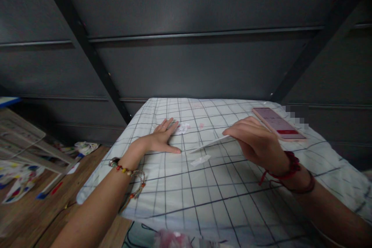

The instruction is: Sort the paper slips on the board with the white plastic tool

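Observation:
My left hand (162, 138) lies flat on a white cloth with a dark grid pattern (180, 186), its fingers spread. Just beyond its fingertips is a small piece of white, pink-marked paper or film (183, 128). Between thumb and fingers, my right hand (257, 139) pinches one end of a thin white flat piece, like a card or strip (209, 143). The piece slants down to the left, its far end close to the cloth; I cannot tell if it touches. A small crumpled translucent scrap (200, 160) rests below it.
A pink-edged phone (277, 124) with a lit screen lies beyond my right hand. Dark panels (186, 66) rise behind the cloth-covered surface. To the left stand a light rack (26, 135) and a wooden floor (72, 224). A pinkish plastic-wrapped item (171, 239) shows at the near edge.

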Tool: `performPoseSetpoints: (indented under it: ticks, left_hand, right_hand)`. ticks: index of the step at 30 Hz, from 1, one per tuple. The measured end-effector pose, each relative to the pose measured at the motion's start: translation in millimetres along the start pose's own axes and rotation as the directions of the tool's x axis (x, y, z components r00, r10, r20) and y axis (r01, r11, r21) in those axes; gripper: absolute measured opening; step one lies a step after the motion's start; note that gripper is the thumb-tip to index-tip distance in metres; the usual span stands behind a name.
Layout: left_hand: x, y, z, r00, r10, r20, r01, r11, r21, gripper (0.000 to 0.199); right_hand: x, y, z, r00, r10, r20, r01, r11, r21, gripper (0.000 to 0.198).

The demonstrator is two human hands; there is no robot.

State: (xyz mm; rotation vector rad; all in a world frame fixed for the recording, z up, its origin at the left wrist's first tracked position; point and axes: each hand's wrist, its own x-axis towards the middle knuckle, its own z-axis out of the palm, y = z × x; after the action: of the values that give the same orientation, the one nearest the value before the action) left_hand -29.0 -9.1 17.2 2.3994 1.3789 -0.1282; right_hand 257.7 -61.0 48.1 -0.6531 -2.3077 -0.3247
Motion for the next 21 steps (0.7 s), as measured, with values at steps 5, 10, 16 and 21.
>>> performPoseSetpoints:
  ticks: [5,10,16,21]
  left_hand:
    - [-5.0,17.3,-2.9,0.989,0.144,-0.008,-0.144,0.99,-0.002,0.114]
    - [-8.5,30.0,-1.4,0.985,0.172,0.028,-0.173,0.983,0.059,0.116]
    - [-17.3,35.2,-2.9,0.971,0.236,0.047,-0.239,0.968,0.081,0.099]
    - [-20.9,44.3,0.3,0.889,0.455,0.042,-0.457,0.886,0.074,0.073]
  right_hand:
    - [0.9,1.6,0.1,0.998,-0.026,0.061,0.024,0.999,0.04,0.029]
    - [4.8,-3.5,-6.5,0.998,-0.034,0.044,0.032,0.998,0.058,0.028]
    - [9.7,-9.2,-8.6,0.987,-0.082,0.137,0.071,0.994,0.086,0.027]
    - [12.7,-11.7,-29.8,0.978,-0.085,0.188,0.069,0.994,0.089,0.021]
